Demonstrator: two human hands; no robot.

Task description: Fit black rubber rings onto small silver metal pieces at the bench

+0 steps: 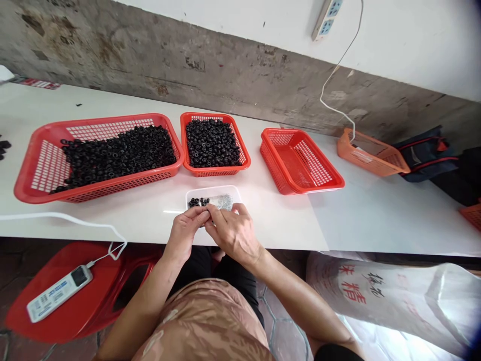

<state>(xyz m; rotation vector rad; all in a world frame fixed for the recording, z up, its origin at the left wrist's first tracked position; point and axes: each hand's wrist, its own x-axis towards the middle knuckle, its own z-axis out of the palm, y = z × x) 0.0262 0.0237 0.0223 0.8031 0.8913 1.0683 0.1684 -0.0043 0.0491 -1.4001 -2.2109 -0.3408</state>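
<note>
Left of the small white plastic tray (pixel 212 194), a large red plastic basket (pixel 120 186) holds a long heap of black rubber rings (pixel 116 156). Behind the tray, a smaller red basket (pixel 214 171) is packed with a dense mound of similar rings. Most of the rings in view lie in these two baskets.

Inside the tray, only a small cluster of rings (pixel 198 202) sits at its left end, just beside a low pile of silver metal bits (pixel 224 202). So far, that tray holds little compared with the baskets.

At the tray's near edge, the left hand (pixel 185 233) and right hand (pixel 235 233) come together, their fingers curled narrowly and close against each other. Whether they hold a ring or a silver bit, I cannot tell, as the fingers hide it.

Right of the tray, a third red basket (pixel 300 163) shows its mesh floor, with no rings visible in it. Farther right stands an orange basket (pixel 372 153).
</note>
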